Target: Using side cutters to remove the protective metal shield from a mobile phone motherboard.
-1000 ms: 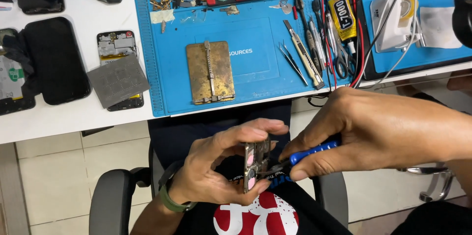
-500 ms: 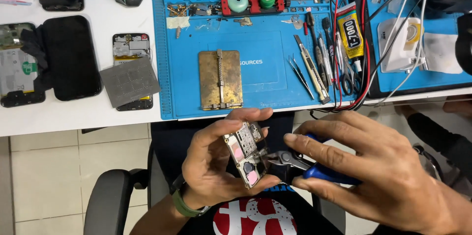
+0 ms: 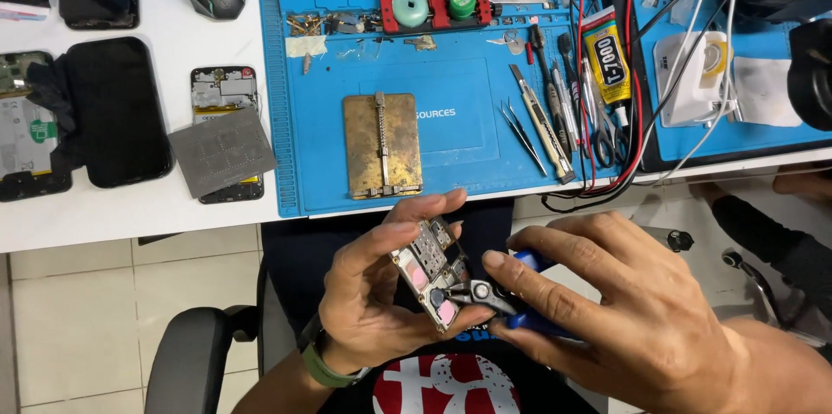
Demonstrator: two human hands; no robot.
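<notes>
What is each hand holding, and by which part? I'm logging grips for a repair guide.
Left hand pinches a small circuit board by its edges; right hand grips blue-handled pliers by the handles.

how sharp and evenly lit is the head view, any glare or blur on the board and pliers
Head view: lighting is bright and even, shadows soft. The circuit board in the left hand is fairly sharp, with no strong glare. The pliers in the right hand look slightly soft at the tip. The blue mat shows mild sheen; edges bow slightly from the wide lens.
</notes>
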